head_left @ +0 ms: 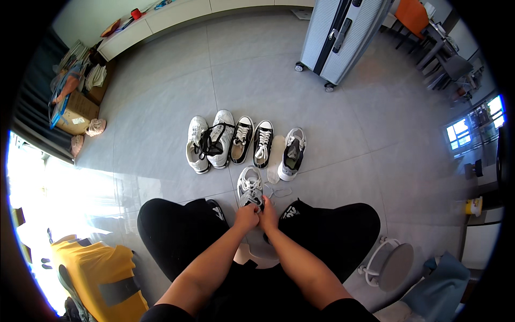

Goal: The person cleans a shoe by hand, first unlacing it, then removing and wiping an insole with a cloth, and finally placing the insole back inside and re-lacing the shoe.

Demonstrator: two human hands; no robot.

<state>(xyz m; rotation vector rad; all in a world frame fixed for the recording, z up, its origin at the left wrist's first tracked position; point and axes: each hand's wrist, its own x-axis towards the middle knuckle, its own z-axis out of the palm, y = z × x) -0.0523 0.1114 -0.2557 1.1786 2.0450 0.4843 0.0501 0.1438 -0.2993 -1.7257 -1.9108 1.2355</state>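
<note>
A grey and white sneaker (250, 184) points away from me between my knees. My left hand (247, 218) is closed at its near end, and my right hand (268, 217) grips the same end from the right. My fingertips meet around the dark opening, so exactly what they pinch is partly hidden. A thin pale lace (280, 191) lies loosely looped on the floor, just right of the sneaker. Beyond it rests a pale insole (276, 161), beside a matching grey and white sneaker (293, 154) with an open top.
Black canvas shoes (263, 144) and white sneakers (196, 144) with black laces stand in a row ahead. A silver suitcase (343, 40) is at the far right. A round stool (396, 267) sits near right, a yellow-draped chair (102, 273) near left, and a cardboard box (78, 112) far left.
</note>
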